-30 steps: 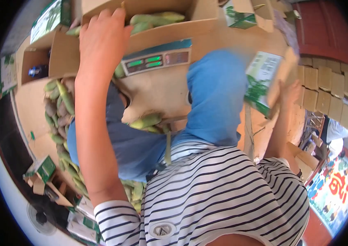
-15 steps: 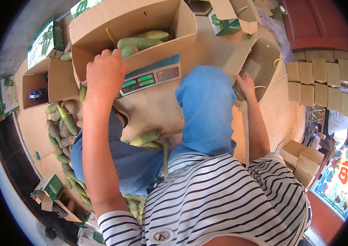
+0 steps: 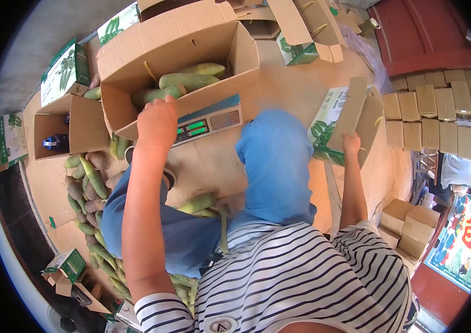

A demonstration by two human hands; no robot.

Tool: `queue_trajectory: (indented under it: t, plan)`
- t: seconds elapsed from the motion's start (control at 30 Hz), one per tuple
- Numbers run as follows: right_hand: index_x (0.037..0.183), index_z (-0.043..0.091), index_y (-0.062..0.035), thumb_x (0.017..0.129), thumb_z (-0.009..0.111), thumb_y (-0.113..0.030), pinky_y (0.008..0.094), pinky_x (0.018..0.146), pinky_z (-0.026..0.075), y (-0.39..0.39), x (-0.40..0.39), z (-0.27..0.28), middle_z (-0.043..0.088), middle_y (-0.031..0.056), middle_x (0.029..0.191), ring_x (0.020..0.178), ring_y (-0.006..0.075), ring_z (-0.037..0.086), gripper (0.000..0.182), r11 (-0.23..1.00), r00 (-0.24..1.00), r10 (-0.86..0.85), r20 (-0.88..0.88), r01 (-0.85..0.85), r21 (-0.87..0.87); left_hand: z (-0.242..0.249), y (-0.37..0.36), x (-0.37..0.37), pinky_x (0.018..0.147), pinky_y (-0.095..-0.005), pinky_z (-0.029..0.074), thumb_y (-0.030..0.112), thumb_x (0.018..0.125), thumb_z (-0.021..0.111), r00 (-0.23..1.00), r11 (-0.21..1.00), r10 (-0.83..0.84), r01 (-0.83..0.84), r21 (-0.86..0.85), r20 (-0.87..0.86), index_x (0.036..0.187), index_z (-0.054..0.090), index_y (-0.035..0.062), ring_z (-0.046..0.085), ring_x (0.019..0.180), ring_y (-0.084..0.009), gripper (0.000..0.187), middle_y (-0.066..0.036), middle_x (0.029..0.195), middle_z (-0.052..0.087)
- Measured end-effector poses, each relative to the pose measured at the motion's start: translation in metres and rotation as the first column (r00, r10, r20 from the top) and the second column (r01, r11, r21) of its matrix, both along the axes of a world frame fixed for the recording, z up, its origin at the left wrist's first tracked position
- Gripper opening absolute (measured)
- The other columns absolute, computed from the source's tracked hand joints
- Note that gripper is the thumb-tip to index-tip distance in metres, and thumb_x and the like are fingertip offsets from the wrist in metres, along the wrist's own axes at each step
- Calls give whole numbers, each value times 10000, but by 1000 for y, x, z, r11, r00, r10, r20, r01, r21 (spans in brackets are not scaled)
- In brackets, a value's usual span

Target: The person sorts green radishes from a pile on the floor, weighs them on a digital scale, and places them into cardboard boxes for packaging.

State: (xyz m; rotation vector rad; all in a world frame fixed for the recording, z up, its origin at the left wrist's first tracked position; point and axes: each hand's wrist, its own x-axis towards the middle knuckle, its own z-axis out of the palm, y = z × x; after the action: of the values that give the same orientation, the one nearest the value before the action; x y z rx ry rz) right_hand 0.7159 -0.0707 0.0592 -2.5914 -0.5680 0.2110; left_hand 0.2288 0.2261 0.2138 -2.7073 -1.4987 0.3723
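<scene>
My left hand (image 3: 157, 123) is closed over the near rim of a large open cardboard carton (image 3: 227, 77); its fingertips are partly hidden. Several long green radishes (image 3: 190, 82) lie inside, one with its end right at my fingers. Beneath the carton is a digital scale (image 3: 224, 121) with lit green displays. My right hand (image 3: 351, 143) grips the flap edge of a second carton (image 3: 324, 119), which stands tilted on the floor at the right and shows a printed white and green side.
Green radishes and brownish roots (image 3: 88, 191) are heaped left of my leg. A smaller carton (image 3: 82, 125) holds a blue-capped bottle (image 3: 53, 142). Flattened cartons (image 3: 438, 105) are stacked at the right, and closed boxes (image 3: 407, 225) stand below them. A person (image 3: 458, 169) is at the far right.
My left hand has come down from above the carton to its near rim. The right-hand carton has turned from showing its inside to showing its printed side.
</scene>
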Motion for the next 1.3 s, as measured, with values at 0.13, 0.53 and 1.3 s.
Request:
queue_trajectory:
  t: [0.13,0.53,1.3]
  plan:
    - [1042,602,20,827,610,-197,334,786,469,24,-3,72,663,170,947,873,257,640,305,964,985,70,157,-107,242,-4,-3,3,661,-350,532,103,748,633,1000,999,7,-7,46,-11,950,524,58,621,859,-250,235,-98,891,606]
    - [1149,570,-79,843,542,-385,419,782,458,276,29,238,636,189,965,922,349,598,433,840,610,498,616,-516,-168,-8,1,6,607,-341,522,106,779,575,999,995,23,-25,92,27,872,568,87,635,772,-244,95,-88,795,617]
    - [1151,568,-85,789,624,-323,398,819,451,363,145,248,619,195,1035,963,319,597,437,669,582,743,331,-632,-391,-3,1,7,613,-363,506,79,756,569,998,998,31,-34,51,61,825,566,87,629,757,-253,69,-89,776,621]
